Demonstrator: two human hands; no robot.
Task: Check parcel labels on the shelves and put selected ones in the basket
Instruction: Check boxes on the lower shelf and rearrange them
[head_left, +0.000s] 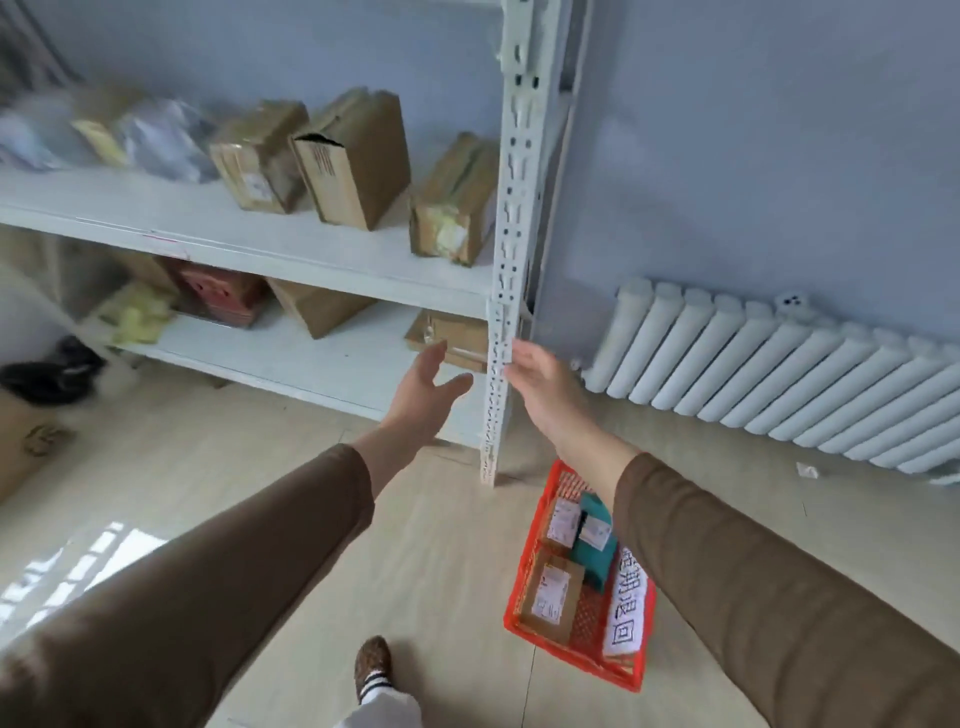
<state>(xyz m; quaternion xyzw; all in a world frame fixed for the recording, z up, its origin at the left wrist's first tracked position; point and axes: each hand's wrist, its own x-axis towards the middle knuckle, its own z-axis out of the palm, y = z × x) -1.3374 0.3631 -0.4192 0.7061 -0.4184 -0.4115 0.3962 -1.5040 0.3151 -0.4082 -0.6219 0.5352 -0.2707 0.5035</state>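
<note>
Both my hands reach toward the lower shelf's right end. My left hand (423, 387) is spread, fingers relaxed, holding nothing, just short of a flat brown parcel (451, 332) lying on the lower shelf. My right hand (540, 384) is held out with its fingers at the white shelf post (501, 364), also holding nothing. The red basket (524, 587) stands on the floor under my right forearm, with a brown parcel (551, 592), a teal parcel (596, 545) and a white printed bag (626, 608) inside. Several cardboard parcels (353, 156) stand on the upper shelf.
White shelving (249, 228) fills the left, with more boxes and yellow packets on the lower level. A white radiator (779, 369) runs along the blue wall at right. A cardboard box (21, 441) and dark shoes sit on the floor at far left. My foot (373, 665) is below.
</note>
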